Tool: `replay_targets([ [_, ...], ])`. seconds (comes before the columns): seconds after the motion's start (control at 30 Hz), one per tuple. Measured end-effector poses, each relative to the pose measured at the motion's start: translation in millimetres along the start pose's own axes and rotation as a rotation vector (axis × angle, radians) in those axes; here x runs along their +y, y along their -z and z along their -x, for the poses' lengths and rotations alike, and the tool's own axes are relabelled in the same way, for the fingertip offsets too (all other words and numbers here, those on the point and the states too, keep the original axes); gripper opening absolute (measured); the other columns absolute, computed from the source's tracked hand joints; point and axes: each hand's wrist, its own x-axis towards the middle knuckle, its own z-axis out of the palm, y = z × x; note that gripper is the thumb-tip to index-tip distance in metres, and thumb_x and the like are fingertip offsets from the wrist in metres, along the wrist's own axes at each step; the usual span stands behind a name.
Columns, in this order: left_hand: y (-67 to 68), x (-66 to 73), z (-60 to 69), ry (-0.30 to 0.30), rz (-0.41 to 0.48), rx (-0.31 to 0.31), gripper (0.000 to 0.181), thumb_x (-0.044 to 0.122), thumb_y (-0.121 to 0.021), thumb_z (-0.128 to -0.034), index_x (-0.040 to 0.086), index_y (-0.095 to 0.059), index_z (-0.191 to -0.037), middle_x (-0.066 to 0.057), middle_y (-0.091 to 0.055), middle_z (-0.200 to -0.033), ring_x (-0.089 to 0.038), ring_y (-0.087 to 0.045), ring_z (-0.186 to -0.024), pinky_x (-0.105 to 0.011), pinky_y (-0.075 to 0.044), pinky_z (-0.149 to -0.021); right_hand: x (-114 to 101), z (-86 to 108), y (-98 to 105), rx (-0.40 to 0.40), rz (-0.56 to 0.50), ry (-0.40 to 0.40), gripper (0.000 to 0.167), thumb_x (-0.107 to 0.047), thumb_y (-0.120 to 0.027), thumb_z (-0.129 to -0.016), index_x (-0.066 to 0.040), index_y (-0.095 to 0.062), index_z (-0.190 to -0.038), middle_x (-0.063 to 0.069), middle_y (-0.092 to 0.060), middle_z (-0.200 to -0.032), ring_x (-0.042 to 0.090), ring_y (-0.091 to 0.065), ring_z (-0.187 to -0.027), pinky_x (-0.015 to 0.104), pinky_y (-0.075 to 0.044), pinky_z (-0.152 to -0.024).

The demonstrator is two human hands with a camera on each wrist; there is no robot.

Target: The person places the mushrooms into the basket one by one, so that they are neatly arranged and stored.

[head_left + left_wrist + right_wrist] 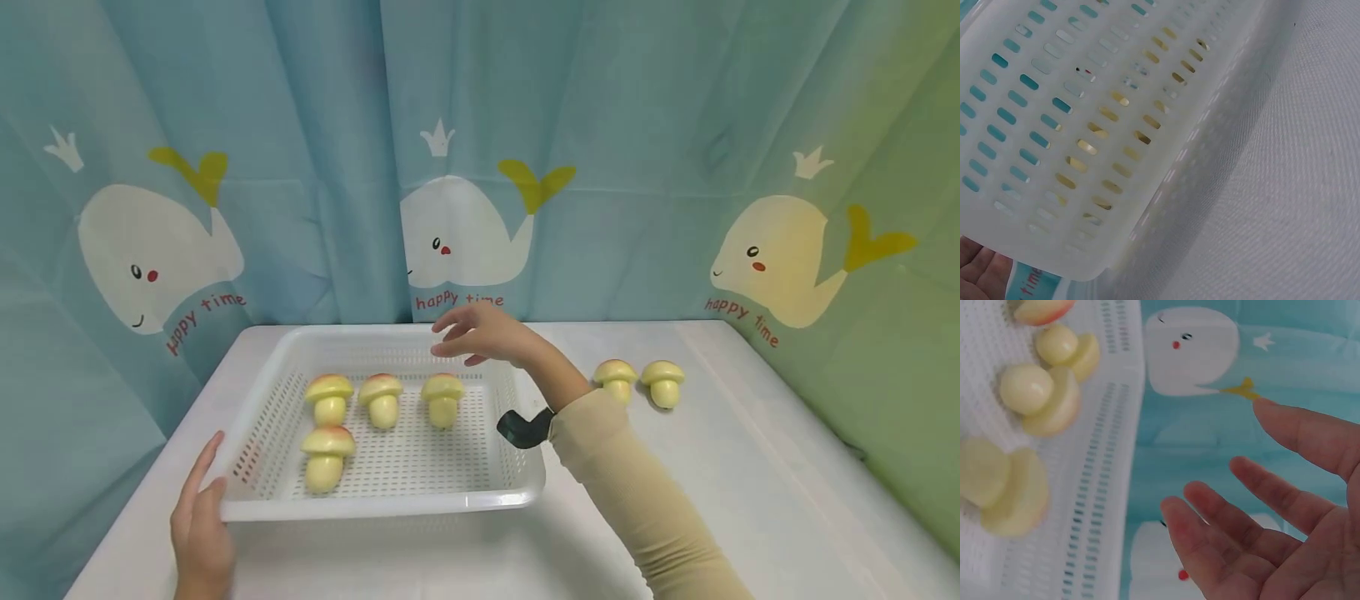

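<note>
A white perforated basket point(420, 503) holds several yellow mushroom-shaped pieces with reddish caps, among them one point(442, 400) at the right and one point(325, 458) at the front left. My left hand point(202, 525) touches the basket's left front corner, thumb and fingers extended along its outside; in the left wrist view only part of that hand point(982, 272) shows beside the basket wall point(1041, 150). Above the basket's back right part hangs my right hand point(483, 333), its fingers loosely bent and apart. The right wrist view shows that hand point(1272, 531) holding nothing.
Two more mushroom-shaped pieces, one point(617, 379) partly behind the right sleeve and one point(663, 383) beside it, stand on the white table point(720, 467) right of the basket. A blue curtain point(637, 167) with whale prints hangs behind the table.
</note>
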Motion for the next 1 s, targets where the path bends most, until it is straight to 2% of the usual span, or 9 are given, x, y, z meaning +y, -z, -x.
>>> replay_targets([
  [0.07,0.5,-2.7,-1.3,0.002,0.007,-0.004,0.051,0.016,-0.016,-0.0967,0.031,-0.031,-0.143,0.011,-0.03,-0.146,-0.003,-0.031,-0.124,-0.01,-0.027,-0.093,1,4.0,7,0.022,-0.034,0.001,0.039,-0.018,-0.071,-0.08,-0.006,-0.06,-0.115,0.008,-0.063,-0.105,0.022,-0.06,-0.095,0.034,-0.051,-0.073],
  [0.13,0.9,-8.6,-3.8,0.014,0.007,-0.012,0.051,0.017,-0.016,-0.0969,0.033,-0.03,-0.143,0.013,-0.029,-0.146,-0.003,-0.03,-0.124,-0.016,-0.026,-0.098,4,7.3,15,0.038,-0.069,0.0,0.04,-0.016,-0.071,-0.08,-0.005,-0.059,-0.116,0.009,-0.062,-0.107,0.023,-0.06,-0.097,0.035,-0.051,-0.075],
  [0.37,2.3,-45.4,-21.3,0.032,-0.028,0.014,0.049,0.022,-0.017,-0.0982,0.042,-0.03,-0.141,0.019,-0.029,-0.144,-0.004,-0.03,-0.126,-0.028,-0.026,-0.103,16,16.9,36,0.077,-0.096,-0.007,0.042,-0.015,-0.069,-0.082,-0.003,-0.056,-0.12,0.013,-0.059,-0.114,0.024,-0.057,-0.102,0.039,-0.049,-0.08],
  [0.5,2.4,-59.2,-28.5,0.045,-0.046,0.018,0.049,0.023,-0.016,-0.098,0.045,-0.029,-0.14,0.021,-0.029,-0.143,-0.006,-0.031,-0.128,-0.042,-0.027,-0.103,26,22.8,47,0.123,-0.089,-0.024,0.042,-0.015,-0.069,-0.082,-0.003,-0.055,-0.12,0.015,-0.057,-0.117,0.025,-0.056,-0.105,0.041,-0.049,-0.081],
  [0.63,1.8,-62.7,-31.0,0.058,-0.056,0.031,0.049,0.023,-0.016,-0.098,0.048,-0.029,-0.138,0.022,-0.03,-0.142,-0.006,-0.032,-0.127,-0.047,-0.029,-0.101,35,27.7,56,0.137,-0.082,-0.039,0.043,-0.016,-0.069,-0.082,-0.003,-0.055,-0.12,0.016,-0.056,-0.119,0.027,-0.055,-0.106,0.04,-0.049,-0.08],
  [1.0,1.0,-62.3,-31.6,0.053,-0.038,0.027,0.049,0.023,-0.016,-0.0979,0.045,-0.03,-0.14,0.02,-0.03,-0.143,-0.008,-0.033,-0.127,-0.047,-0.029,-0.101,65,48.2,83,0.174,-0.117,-0.112,0.047,-0.018,-0.067,-0.084,0.0,-0.051,-0.124,0.019,-0.053,-0.124,0.031,-0.05,-0.112,0.04,-0.047,-0.085],
])
